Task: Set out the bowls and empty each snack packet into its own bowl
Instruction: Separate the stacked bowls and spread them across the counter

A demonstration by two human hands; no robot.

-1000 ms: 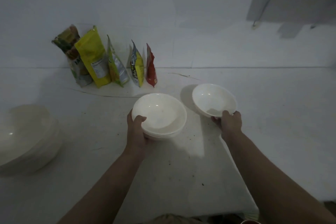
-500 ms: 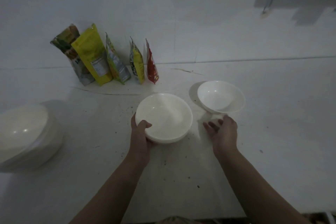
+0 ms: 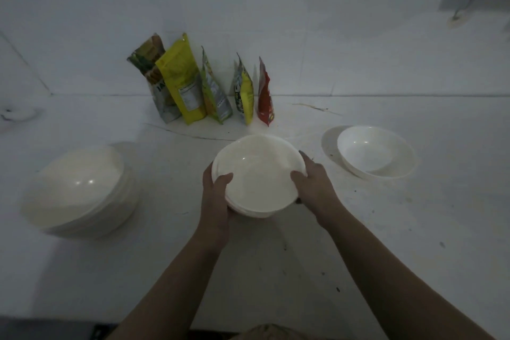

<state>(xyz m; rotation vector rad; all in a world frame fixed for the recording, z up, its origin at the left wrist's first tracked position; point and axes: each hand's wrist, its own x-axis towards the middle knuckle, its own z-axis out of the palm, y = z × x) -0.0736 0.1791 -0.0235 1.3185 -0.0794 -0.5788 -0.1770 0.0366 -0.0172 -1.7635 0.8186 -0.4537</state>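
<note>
White counter (image 3: pixel 386 229), stacked bowls (image 3: pixel 258 174) gripped between both hands' fingers (image 3: pixel 299 175)

perhaps a home: tiled floor (image 3: pixel 414 243), snack packets (image 3: pixel 182 83)

Very little can be read here. On the grey packet (image 3: pixel 162 96) at the left end of the row, large dark letters show that look like "IA", but the rest of the word is hidden behind the yellow packet (image 3: pixel 182 80). The yellow packet carries a white panel of small print like a nutrition table, too small to read. The other packets have coloured printing, but no word or brand on them is legible.
</note>
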